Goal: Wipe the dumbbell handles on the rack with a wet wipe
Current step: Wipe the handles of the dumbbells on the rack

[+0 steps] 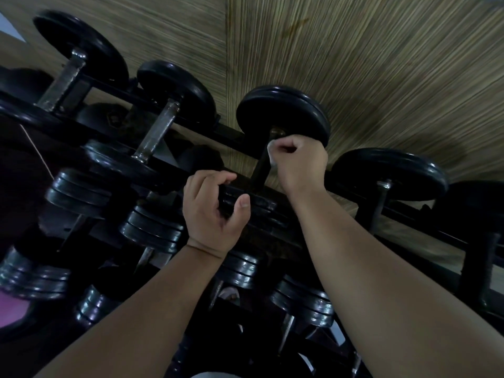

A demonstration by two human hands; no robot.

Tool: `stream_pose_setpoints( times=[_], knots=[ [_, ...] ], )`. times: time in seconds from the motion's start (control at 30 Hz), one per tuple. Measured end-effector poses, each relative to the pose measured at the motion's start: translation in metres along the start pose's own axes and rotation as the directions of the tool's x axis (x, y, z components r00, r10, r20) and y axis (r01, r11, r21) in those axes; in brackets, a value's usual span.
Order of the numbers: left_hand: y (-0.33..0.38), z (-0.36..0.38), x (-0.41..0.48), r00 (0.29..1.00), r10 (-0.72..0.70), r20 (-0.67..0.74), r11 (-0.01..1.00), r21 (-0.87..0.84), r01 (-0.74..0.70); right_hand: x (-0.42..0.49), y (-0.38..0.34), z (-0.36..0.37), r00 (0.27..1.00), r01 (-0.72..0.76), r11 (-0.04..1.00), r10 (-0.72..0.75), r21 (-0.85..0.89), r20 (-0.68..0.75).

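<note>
A black dumbbell rack runs slantwise across the view with several black dumbbells on it. My right hand is closed around the upper end of one dumbbell's dark handle, just below its far plate. A bit of white wet wipe shows at my fingers, pressed against the handle. My left hand grips the near plate of the same dumbbell, thumb on its edge.
Two dumbbells with bare steel handles lie to the left, another dumbbell to the right. Lower tiers hold smaller dumbbells. A striped woven wall stands behind the rack. Something pink is at the lower left.
</note>
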State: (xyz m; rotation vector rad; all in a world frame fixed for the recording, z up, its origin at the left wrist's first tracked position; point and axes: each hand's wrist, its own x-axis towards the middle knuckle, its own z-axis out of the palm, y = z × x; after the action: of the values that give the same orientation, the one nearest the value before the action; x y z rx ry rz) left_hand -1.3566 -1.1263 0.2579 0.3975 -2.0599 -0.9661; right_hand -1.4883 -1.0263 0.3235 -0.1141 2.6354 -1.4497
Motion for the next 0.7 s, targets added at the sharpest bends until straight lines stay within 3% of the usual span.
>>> stream_pose_setpoints(
  times=[0.07,0.13,0.23,0.37,0.43,0.57,0.7],
  knots=[
    [-0.001,0.0,0.0,1.0,0.003,-0.001,1.0,0.005,-0.003,-0.003,0.003,0.0,0.994,0.106,0.988,-0.103,-0.109,0.034],
    [-0.001,0.0,0.001,1.0,0.012,-0.007,1.0,0.008,-0.012,-0.005,0.004,-0.001,0.977,0.178,0.959,-0.145,-0.221,0.155],
    [-0.002,0.001,0.001,0.999,0.028,-0.024,0.999,0.02,-0.027,-0.01,-0.001,-0.009,0.902,0.26,0.913,-0.114,-0.315,0.415],
    [-0.002,0.001,0.001,0.999,0.032,-0.026,0.999,0.015,-0.031,-0.006,-0.006,-0.02,0.85,0.3,0.887,-0.081,-0.352,0.52],
    [-0.003,0.0,0.001,0.999,0.036,-0.021,0.999,0.009,-0.036,-0.005,-0.007,-0.018,0.865,0.29,0.901,-0.102,-0.323,0.492],
    [-0.003,0.0,0.001,0.999,0.031,-0.011,0.999,0.006,-0.031,0.003,-0.003,-0.009,0.97,0.182,0.973,-0.153,-0.145,0.191],
    [-0.003,0.0,0.001,1.0,0.028,-0.008,1.0,0.005,-0.028,0.005,-0.001,-0.004,0.984,0.174,0.98,-0.171,-0.1,0.038]
  ],
)
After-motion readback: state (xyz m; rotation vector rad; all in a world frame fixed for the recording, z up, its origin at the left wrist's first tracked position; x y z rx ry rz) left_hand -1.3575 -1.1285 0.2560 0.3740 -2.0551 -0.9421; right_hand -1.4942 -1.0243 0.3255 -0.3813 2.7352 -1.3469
